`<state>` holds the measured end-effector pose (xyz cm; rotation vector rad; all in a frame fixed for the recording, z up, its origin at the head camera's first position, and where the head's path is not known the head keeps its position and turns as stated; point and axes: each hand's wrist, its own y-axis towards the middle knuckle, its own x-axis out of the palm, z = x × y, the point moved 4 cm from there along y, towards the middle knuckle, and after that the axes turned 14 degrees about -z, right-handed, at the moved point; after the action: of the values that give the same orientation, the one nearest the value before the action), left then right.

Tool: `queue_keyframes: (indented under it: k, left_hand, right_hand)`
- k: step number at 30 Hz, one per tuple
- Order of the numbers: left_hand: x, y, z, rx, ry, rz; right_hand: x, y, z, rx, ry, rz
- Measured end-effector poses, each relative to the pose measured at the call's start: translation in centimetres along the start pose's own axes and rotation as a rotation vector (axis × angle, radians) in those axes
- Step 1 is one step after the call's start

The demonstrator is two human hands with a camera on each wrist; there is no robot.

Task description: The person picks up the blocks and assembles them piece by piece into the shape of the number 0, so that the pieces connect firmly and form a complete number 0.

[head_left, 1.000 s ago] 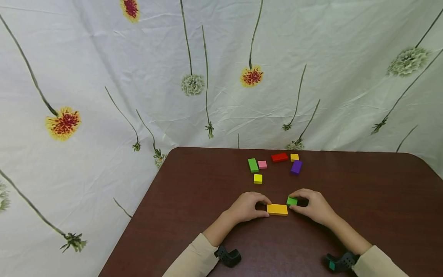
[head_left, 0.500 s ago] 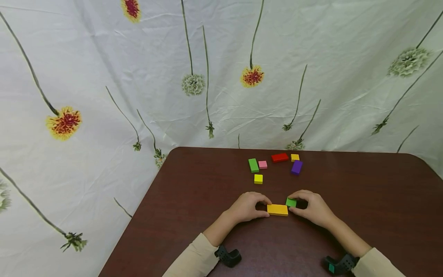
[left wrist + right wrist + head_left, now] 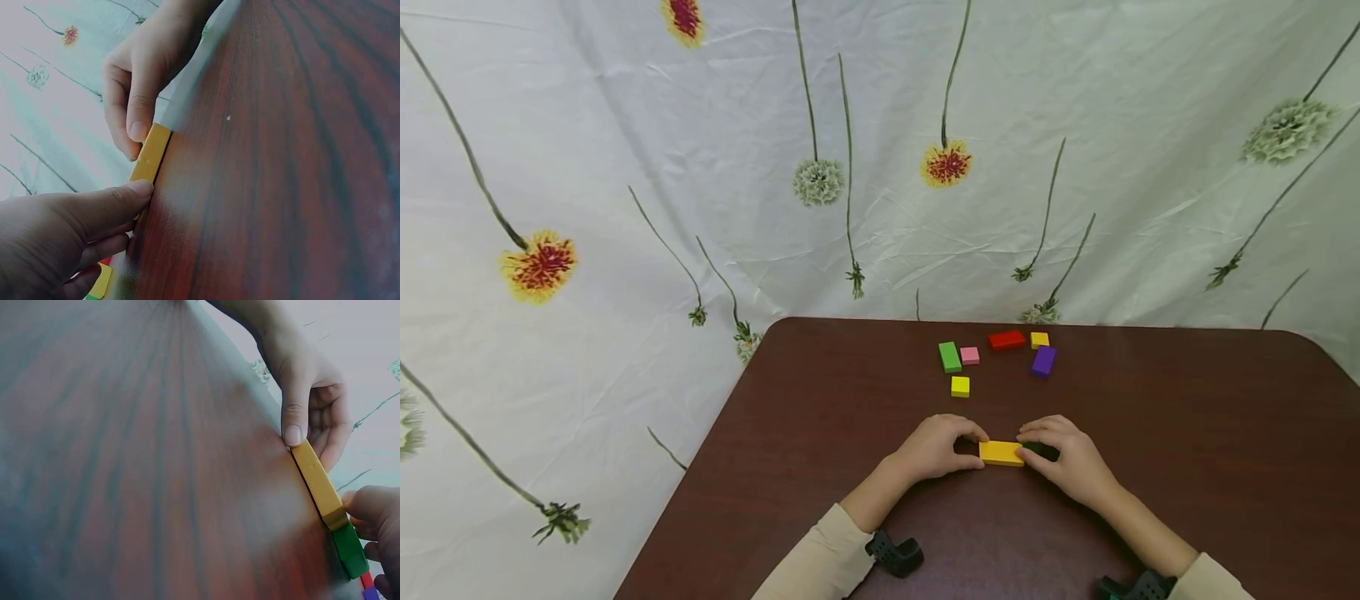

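A long yellow block (image 3: 1001, 452) lies flat on the table. My left hand (image 3: 934, 447) pinches its left end between thumb and fingers. From the other side my right hand (image 3: 1071, 458) holds its right end, thumb on the near face and fingers behind. A small green block (image 3: 350, 550) sits end to end with the yellow one in the right wrist view. Under the right hand's arch it shows only as a dark green patch in the head view. The left wrist view shows the right thumb (image 3: 138, 129) at the yellow block's far end.
Farther back on the dark brown table (image 3: 850, 375) are a green block (image 3: 950, 357), a pink one (image 3: 970, 356), a small yellow one (image 3: 960, 387), a red one (image 3: 1007, 340), another yellow one (image 3: 1039, 340) and a purple one (image 3: 1043, 362). A flowered cloth (image 3: 737, 125) hangs behind.
My right hand has let go of the small green block, now by the yellow block's right end, and shifted left onto the long yellow block. The left hand has kept its place.
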<state>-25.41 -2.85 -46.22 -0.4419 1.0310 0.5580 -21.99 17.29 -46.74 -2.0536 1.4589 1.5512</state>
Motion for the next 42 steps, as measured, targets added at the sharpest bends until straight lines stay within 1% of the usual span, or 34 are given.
queue_keyframes:
  k: [13, 15, 18, 20, 22, 26, 29, 33, 37, 42]
  left_hand:
    - [-0.1, 0.1, 0.1, 0.002, 0.015, -0.013]
    - [-0.2, 0.1, 0.0, 0.016, -0.002, -0.014]
    - [-0.6, 0.1, -0.5, 0.022, -0.067, -0.013]
    - [-1.1, 0.1, -1.1, 0.003, -0.113, 0.015]
    - [-1.9, 0.3, -1.8, -0.035, -0.136, 0.069]
    - [-3.3, 1.1, -3.3, -0.125, -0.131, 0.203]
    - [-3.9, 1.9, -4.4, -0.179, -0.128, 0.254]
    - [-4.1, 2.9, -5.4, -0.223, -0.149, 0.259]
    - [-4.0, 3.5, -6.1, -0.238, -0.178, 0.246]
    - [-3.7, 3.9, -6.5, -0.248, -0.206, 0.224]
  right_hand:
    - [0.2, -0.2, 0.5, 0.021, 0.02, 0.024]
    - [0.2, -0.2, 0.5, 0.023, 0.021, 0.025]
    - [0.3, -0.2, 0.5, 0.02, 0.02, 0.025]
    - [0.3, -0.2, 0.5, 0.015, 0.022, 0.03]
    - [0.4, -0.3, 0.5, 0.011, 0.022, 0.036]
    - [0.4, -0.3, 0.6, 0.011, 0.028, 0.043]
    - [0.3, -0.3, 0.6, 0.022, 0.037, 0.035]
    - [0.3, -0.2, 0.5, 0.034, 0.051, 0.021]
    - [0.3, -0.1, 0.5, 0.031, 0.057, 0.024]
    - [0.2, -0.2, 0.5, 0.032, 0.053, 0.028]
